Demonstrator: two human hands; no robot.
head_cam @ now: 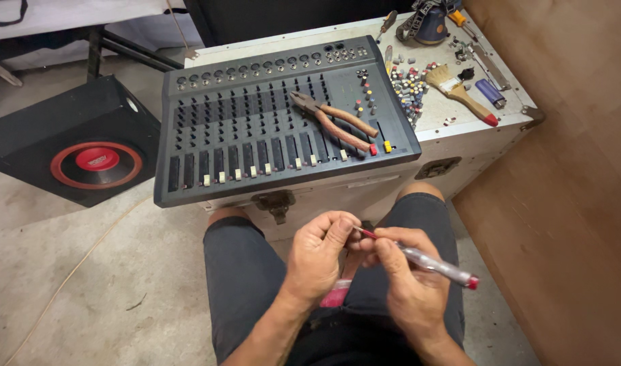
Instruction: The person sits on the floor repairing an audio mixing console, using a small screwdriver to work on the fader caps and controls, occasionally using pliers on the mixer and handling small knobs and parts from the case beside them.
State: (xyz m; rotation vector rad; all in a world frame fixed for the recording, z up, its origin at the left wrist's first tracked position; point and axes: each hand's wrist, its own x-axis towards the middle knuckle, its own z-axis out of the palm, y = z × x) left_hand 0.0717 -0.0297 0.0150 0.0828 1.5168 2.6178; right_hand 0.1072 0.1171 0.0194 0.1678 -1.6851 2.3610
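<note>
My right hand point(404, 274) grips a thin screwdriver point(438, 266) with a clear handle and red end cap, its red-collared tip pointing left. My left hand point(318, 254) pinches at that tip with thumb and fingers closed; any small part between them is hidden. Both hands hover over my lap, above dark shorts. A pink object point(336, 296) shows under the left wrist. On the white case ahead lies a grey audio mixer point(283, 129) with rows of faders, and orange-handled pliers point(334, 120) rest on its right side.
A white flight case point(459, 135) carries the mixer, a heap of small coloured knobs point(409, 88), a paintbrush point(463, 95), a blue lighter point(490, 93) and tools at the back. A black speaker box point(80, 146) sits on the concrete floor at left. A brown board point(568, 203) stands at right.
</note>
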